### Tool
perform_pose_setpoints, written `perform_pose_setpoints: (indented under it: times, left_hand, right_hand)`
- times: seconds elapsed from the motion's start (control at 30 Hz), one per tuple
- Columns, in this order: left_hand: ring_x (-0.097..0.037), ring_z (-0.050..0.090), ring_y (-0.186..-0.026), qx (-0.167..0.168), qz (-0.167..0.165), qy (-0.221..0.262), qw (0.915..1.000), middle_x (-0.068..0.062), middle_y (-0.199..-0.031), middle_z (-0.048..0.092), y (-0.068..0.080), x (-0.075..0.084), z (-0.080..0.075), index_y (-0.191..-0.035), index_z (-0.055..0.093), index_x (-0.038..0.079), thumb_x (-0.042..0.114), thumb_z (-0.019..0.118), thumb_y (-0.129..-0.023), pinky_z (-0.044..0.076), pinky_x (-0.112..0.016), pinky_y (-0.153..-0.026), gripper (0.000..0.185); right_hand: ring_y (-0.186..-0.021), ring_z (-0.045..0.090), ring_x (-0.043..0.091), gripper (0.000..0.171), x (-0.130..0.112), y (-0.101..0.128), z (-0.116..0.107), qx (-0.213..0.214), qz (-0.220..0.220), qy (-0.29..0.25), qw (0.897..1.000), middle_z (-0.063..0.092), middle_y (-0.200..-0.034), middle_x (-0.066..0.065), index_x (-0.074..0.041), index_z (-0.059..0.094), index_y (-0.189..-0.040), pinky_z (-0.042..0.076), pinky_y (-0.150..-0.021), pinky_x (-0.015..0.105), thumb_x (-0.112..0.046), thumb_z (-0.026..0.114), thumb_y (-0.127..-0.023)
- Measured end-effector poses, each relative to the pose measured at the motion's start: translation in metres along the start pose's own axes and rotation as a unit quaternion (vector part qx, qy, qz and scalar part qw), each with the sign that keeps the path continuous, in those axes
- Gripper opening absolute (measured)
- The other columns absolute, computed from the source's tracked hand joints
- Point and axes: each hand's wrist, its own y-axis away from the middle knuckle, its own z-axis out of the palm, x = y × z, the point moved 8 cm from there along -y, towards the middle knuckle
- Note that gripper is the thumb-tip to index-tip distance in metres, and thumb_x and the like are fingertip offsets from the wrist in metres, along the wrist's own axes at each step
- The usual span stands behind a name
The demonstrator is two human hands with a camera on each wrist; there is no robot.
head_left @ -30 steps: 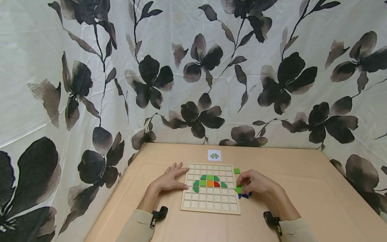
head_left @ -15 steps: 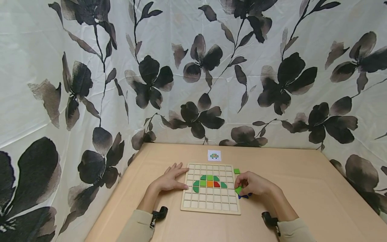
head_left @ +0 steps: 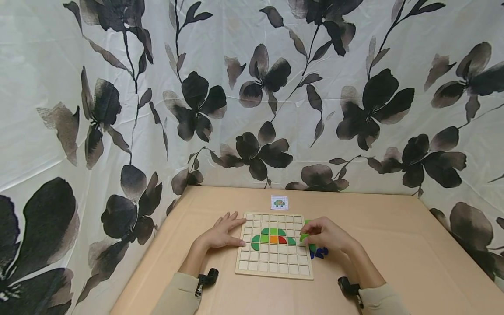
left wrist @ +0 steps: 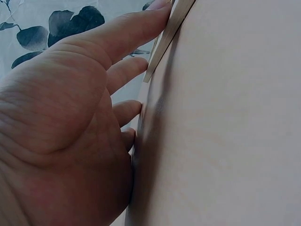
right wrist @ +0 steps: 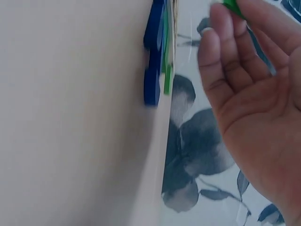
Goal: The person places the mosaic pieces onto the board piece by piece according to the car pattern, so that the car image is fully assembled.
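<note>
Head view: a wooden grid board [head_left: 274,245] lies flat on a tan table [head_left: 393,262], near the person. The left hand [head_left: 220,236] rests at the board's 9 o'clock side, fingers spread and nearly straight, fingertips touching the board's left edge; the left wrist view shows a finger [left wrist: 127,35] laid against the board edge [left wrist: 169,33] and the palm flat on the table. The right hand [head_left: 327,235] is at the board's 3 o'clock edge and pinches a small green piece [head_left: 303,237] between thumb and fingertips, just above the board's rightmost columns. In the right wrist view only a corner of this green piece [right wrist: 231,6] shows at the fingertips. On the board, green, orange and red pieces [head_left: 273,237] form a domed figure near the centre. Loose blue and green pieces [head_left: 319,252] lie on the table just beside the board, under the right hand. A small pattern card [head_left: 279,202] lies at the board's 12 o'clock, apart from it. A floral curtain [head_left: 252,87] closes the background.
</note>
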Motion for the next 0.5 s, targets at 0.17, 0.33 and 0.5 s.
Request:
perform_pose_setpoints:
  times: [0.17,0.33,0.5]
  left_hand:
    - [-0.046,0.002,-0.161,-0.001,-0.002,-0.001,1.0,-0.021,-0.173,0.018,0.0,0.0,0.0,-0.156,0.05,0.022,0.053,0.082,-0.084,-0.004,-0.062,-0.13,0.085]
    - [-0.046,0.002,-0.161,0.0,-0.003,-0.005,1.0,-0.021,-0.173,0.018,0.0,-0.001,0.0,-0.156,0.049,0.022,0.053,0.082,-0.084,-0.003,-0.062,-0.13,0.085]
    - [-0.045,0.002,-0.161,0.0,-0.005,-0.008,1.0,-0.02,-0.173,0.017,0.0,-0.002,0.0,-0.156,0.049,0.022,0.053,0.082,-0.084,-0.003,-0.062,-0.13,0.085]
  right_hand:
    - [-0.084,0.062,0.013,0.028,-0.01,-0.009,0.004,0.044,-0.029,0.006,0.999,0.077,-0.105,0.004,-0.003,0.077,-0.119,0.053,-0.069,0.021,-0.019,0.076,-0.096]
    - [-0.087,0.063,0.01,0.028,-0.022,-0.017,0.017,0.043,-0.074,-0.002,0.996,0.077,-0.114,0.011,0.0,0.075,-0.124,0.055,-0.073,0.02,-0.015,0.069,-0.1]
    - [-0.09,0.067,0.009,0.026,-0.029,-0.024,0.03,0.037,-0.093,-0.024,0.995,0.075,-0.117,0.021,0.004,0.075,-0.121,0.058,-0.073,0.02,-0.01,0.07,-0.099]
